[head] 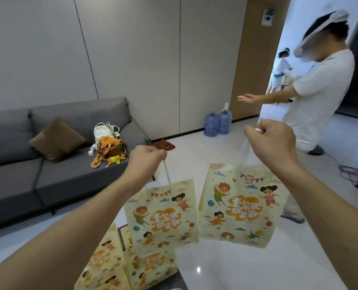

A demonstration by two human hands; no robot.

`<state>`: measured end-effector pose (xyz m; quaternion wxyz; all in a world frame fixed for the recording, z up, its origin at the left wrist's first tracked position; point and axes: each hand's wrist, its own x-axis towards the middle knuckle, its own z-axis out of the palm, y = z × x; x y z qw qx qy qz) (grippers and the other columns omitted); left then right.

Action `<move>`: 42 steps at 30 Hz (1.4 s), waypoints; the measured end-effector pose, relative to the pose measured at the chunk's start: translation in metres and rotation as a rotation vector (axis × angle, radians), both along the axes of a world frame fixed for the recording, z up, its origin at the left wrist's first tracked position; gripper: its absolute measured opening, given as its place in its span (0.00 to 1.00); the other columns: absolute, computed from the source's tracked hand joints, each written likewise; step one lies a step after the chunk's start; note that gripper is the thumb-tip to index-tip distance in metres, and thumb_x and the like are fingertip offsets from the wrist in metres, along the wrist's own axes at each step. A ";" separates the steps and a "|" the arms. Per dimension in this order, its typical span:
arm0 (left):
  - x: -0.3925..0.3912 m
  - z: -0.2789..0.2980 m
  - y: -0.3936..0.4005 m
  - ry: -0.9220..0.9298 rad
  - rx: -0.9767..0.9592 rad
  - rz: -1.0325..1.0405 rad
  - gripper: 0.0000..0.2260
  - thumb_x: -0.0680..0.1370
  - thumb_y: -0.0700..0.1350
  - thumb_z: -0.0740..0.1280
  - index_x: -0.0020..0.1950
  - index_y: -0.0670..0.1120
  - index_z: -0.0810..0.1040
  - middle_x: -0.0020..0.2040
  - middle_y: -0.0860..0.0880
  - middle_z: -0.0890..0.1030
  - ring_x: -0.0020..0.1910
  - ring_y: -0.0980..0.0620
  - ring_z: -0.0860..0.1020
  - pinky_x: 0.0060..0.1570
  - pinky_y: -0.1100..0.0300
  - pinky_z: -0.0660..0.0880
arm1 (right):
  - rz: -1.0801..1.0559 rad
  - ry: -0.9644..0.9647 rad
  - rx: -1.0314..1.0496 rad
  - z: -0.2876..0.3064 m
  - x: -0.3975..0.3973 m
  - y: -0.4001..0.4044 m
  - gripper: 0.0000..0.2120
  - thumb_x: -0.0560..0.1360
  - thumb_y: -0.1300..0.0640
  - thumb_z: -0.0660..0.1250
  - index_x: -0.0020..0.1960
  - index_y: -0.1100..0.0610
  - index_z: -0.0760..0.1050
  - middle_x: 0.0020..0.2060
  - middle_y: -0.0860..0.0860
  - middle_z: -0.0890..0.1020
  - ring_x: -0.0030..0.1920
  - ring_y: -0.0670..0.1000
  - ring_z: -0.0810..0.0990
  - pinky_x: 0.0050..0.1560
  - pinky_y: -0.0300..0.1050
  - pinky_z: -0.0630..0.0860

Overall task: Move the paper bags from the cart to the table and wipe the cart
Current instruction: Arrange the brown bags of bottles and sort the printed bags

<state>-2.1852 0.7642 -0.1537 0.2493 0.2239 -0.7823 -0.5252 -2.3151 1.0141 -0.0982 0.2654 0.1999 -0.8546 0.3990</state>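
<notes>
Living room with a grey sofa (pixel 54 164) far left and a glossy white counter (pixel 247 266) near right. Left hand (pixel 146 159) and right hand (pixel 272 141) each have fingers curled tight around a string handle, so the left paper bag (pixel 163 212) and right paper bag (pixel 240 206) hang clear above the counter, probably about to be set down. More bags (pixel 115 266) sit near left, likely on the cart.

Paper bags (pixel 165 214) matt, printed; handles white cord. Beside them: tabletop (pixel 247 266) glossy white. Sofa (pixel 54 164) grey woven cloth.
</notes>
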 end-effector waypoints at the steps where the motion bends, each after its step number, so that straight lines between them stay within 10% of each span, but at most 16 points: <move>1: 0.002 0.008 -0.002 0.019 0.024 0.023 0.18 0.71 0.41 0.68 0.24 0.49 0.65 0.25 0.50 0.63 0.24 0.52 0.61 0.30 0.57 0.59 | 0.014 -0.016 0.012 -0.007 0.001 -0.003 0.21 0.75 0.56 0.66 0.27 0.57 0.64 0.23 0.51 0.66 0.28 0.50 0.64 0.32 0.47 0.62; 19: 0.070 0.015 -0.036 -0.004 -0.079 0.250 0.16 0.73 0.45 0.68 0.41 0.30 0.76 0.31 0.45 0.67 0.32 0.50 0.64 0.36 0.53 0.64 | 0.483 -0.450 0.625 -0.215 0.037 -0.090 0.22 0.79 0.43 0.64 0.30 0.50 0.68 0.29 0.45 0.73 0.37 0.50 0.74 0.36 0.45 0.64; 25: 0.107 0.013 -0.035 -0.028 -0.087 0.306 0.15 0.75 0.42 0.67 0.28 0.45 0.71 0.26 0.50 0.66 0.26 0.54 0.63 0.31 0.58 0.63 | 0.646 -0.470 0.770 -0.262 0.046 -0.123 0.22 0.80 0.41 0.62 0.32 0.52 0.70 0.32 0.47 0.76 0.35 0.46 0.74 0.32 0.41 0.62; 36: 0.153 0.027 -0.030 -0.004 -0.138 0.454 0.13 0.76 0.41 0.67 0.31 0.44 0.73 0.29 0.46 0.66 0.26 0.56 0.64 0.28 0.62 0.63 | 0.841 -0.511 0.888 -0.294 0.091 -0.159 0.21 0.81 0.42 0.61 0.33 0.50 0.68 0.32 0.45 0.73 0.41 0.51 0.76 0.40 0.44 0.67; 42: 0.172 0.020 -0.022 0.031 -0.148 0.455 0.10 0.76 0.42 0.67 0.35 0.41 0.75 0.28 0.48 0.67 0.27 0.55 0.64 0.29 0.60 0.64 | 0.900 -0.412 0.887 -0.300 0.116 -0.126 0.23 0.78 0.35 0.62 0.62 0.51 0.76 0.58 0.48 0.80 0.56 0.51 0.78 0.55 0.46 0.76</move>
